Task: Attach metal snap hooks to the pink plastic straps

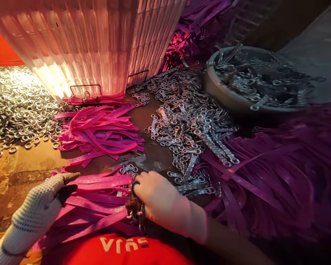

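My left hand [40,206], in a white dotted glove with a black thumb tip, rests at the left end of a bundle of pink straps [99,200]. Its forefinger and thumb are apart, beside the strap ends. My right hand [162,206], in a pale glove, is closed at the bundle's other end. Dark metal links [135,208] stick out below its curled fingers, which partly hide them. Just beyond lies another pile of pink straps [99,132]. Twisted metal pieces with ring ends [187,129] are heaped to the right.
Loose metal rings [19,106] cover the table's left side. Ribbed translucent panels [85,48] stand at the back, with thin wire frames at their base. A round tub [220,86] of metal pieces sits back right. Purple-looking straps [278,173] fill the right. Red cloth [121,252] is nearest me.
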Available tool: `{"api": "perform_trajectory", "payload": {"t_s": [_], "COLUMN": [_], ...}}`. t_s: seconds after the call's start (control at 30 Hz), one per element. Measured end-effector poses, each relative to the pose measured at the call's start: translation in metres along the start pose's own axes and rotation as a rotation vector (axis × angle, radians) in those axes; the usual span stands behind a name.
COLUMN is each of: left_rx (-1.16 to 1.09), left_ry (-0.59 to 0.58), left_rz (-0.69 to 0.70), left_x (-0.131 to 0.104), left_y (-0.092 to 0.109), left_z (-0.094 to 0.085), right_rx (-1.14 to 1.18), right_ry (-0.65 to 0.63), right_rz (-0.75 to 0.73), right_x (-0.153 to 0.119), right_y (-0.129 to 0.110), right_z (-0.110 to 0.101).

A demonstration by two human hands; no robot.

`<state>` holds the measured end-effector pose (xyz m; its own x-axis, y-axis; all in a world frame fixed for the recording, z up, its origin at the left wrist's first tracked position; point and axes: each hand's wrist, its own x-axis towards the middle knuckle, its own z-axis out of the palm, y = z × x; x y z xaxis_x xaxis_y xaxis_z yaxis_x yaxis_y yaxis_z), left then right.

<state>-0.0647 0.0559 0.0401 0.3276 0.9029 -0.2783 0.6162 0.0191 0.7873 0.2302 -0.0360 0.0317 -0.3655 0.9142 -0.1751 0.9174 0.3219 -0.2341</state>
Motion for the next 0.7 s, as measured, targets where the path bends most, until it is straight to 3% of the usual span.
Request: {"api": "perform_trajectory", "payload": {"t_s": [0.07, 0.13, 0.2, 0.3, 0.4, 0.6, 0.7], "left_rx": [-0.217, -0.538, -0.845, -1.124, -1.183, -1.011, -0.916], "left_ry": [-0.062, -0.207, -0.374, -0.574, -0.638, -0.530, -0.465], "left_rz": [-0.166, -0.340, -0.437, -0.553, -0.576, -0.476, -0.402], "left_x": [-0.002, 0.000, 0.007, 0.023, 0.030, 0.018, 0.012], "left_y": [0.007, 0.017, 0.025, 0.028, 0.026, 0.024, 0.023], "left_z": [0.015, 0.037, 0.057, 0.075, 0.078, 0.080, 0.082], "right_rx": [-0.002, -0.073, -0.235, -0.401, -0.418, -0.379, -0.322], "right_ry": [0.085, 0.161, 0.133, 0.036, -0.018, -0.004, 0.106], "right_rz": [0.108, 0.300, 0.477, 0.543, 0.532, 0.620, 0.643], "right_x": [0.004, 0.012, 0.022, 0.033, 0.034, 0.036, 0.033], "right_y": [0.033, 0.073, 0.112, 0.149, 0.160, 0.160, 0.149], "right_z": [0.000, 0.004, 0.011, 0.024, 0.030, 0.030, 0.033]}}
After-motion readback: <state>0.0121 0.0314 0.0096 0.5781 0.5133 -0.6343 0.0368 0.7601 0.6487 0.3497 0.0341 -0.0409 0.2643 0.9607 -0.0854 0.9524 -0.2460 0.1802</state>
